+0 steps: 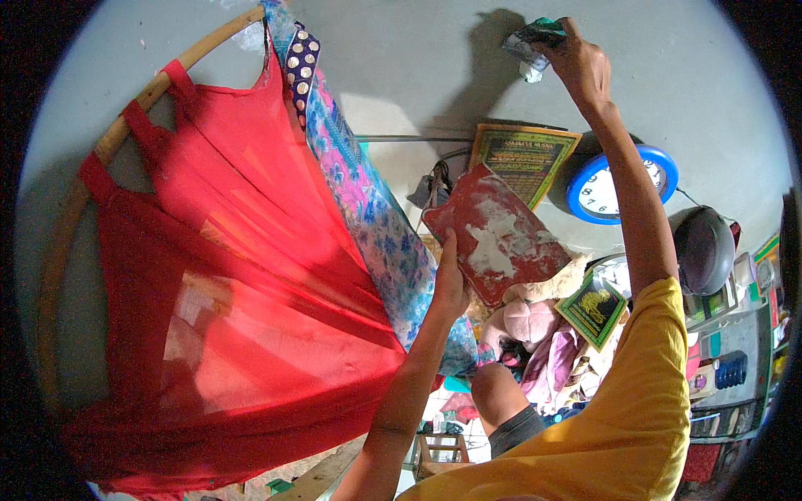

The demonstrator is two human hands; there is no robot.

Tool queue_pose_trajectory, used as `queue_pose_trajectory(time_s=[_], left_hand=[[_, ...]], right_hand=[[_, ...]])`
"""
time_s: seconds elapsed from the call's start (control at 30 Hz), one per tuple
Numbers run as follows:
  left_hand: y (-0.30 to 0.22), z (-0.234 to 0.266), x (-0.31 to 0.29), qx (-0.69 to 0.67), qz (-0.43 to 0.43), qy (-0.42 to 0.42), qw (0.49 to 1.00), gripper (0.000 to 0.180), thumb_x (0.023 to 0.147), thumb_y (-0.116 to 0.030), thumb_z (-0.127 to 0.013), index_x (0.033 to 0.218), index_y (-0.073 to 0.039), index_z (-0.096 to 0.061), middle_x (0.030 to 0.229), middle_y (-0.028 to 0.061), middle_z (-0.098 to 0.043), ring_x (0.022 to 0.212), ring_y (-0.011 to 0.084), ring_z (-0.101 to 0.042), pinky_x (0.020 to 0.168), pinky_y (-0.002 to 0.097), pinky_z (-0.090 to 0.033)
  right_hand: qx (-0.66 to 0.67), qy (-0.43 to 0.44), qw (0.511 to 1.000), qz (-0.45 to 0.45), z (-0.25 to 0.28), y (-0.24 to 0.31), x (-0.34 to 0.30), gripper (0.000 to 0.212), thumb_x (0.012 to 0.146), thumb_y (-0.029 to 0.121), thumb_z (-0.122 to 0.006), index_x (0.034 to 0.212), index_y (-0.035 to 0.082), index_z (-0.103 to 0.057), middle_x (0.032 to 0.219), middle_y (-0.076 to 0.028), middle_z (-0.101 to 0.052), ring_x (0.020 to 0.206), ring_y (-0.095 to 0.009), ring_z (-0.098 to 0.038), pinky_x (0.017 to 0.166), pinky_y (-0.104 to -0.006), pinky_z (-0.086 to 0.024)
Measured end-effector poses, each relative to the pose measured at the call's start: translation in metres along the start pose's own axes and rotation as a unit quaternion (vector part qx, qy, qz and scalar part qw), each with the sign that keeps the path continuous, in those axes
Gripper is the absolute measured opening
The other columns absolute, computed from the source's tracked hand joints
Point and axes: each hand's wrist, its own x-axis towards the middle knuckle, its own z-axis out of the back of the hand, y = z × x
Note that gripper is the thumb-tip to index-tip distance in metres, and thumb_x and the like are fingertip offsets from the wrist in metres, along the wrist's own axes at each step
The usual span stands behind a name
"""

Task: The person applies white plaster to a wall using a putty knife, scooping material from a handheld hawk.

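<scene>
My left hand (452, 278) grips the edge of a flat reddish-brown board (516, 248) with rounded corners, smeared with white paste. The board is tilted in front of my chest. High at the upper right, my right arm is stretched up, and my right hand (580, 68) is closed on a crumpled dark and green wrapper (535, 37). A white lump (530, 72) shows under the wrapper, close to the grey wall (401, 50). Whether wrapper or lump touches the wall, I cannot tell.
A red cloth (251, 275) hangs from a curved wooden pole (150, 88) on the left, beside a blue floral cloth (368, 225). A framed sign (526, 159) and a blue-rimmed clock (622, 185) hang on the wall. Below are a pink plush toy (526, 321) and a wooden stool (443, 451).
</scene>
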Motion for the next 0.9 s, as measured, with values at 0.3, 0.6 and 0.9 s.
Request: queue_pose_trajectory(time_s=[0.3, 0.6, 0.9], left_hand=[[0.003, 0.025, -0.007, -0.003, -0.005, -0.017, 1.000, 0.049, 0.087, -0.046, -0.042, 0.119, -0.009, -0.042, 0.113, 0.0044, -0.052, 0.100, 0.0174, -0.053, 0.086, 0.0319, -0.043], [0.006, 0.015, -0.015, -0.013, 0.007, 0.001, 1.000, 0.052, 0.086, -0.047, -0.042, 0.121, -0.009, -0.041, 0.117, 0.0053, -0.050, 0.106, 0.0179, -0.049, 0.092, 0.0333, -0.039], [0.010, 0.017, -0.028, -0.028, 0.004, 0.010, 1.000, 0.050, 0.089, -0.045, -0.039, 0.122, -0.007, -0.040, 0.119, 0.0048, -0.049, 0.107, 0.0183, -0.048, 0.093, 0.0334, -0.037]], right_hand=[[0.015, 0.014, 0.999, 0.032, 0.049, -0.020, -0.011, 0.036, 0.077, 0.037, -0.062, 0.098, 0.009, -0.055, 0.064, -0.010, -0.062, 0.055, -0.022, -0.063, 0.045, -0.0323, -0.047], [-0.088, 0.107, 0.987, 0.084, 0.021, -0.005, -0.028, 0.036, 0.076, 0.032, -0.063, 0.099, 0.007, -0.055, 0.078, -0.014, -0.063, 0.071, -0.029, -0.062, 0.055, -0.0393, -0.049], [-0.148, 0.051, 0.969, 0.189, 0.002, -0.007, 0.011, 0.026, 0.076, 0.030, -0.061, 0.090, 0.008, -0.057, 0.073, -0.013, -0.062, 0.065, -0.030, -0.062, 0.053, -0.0383, -0.049]])
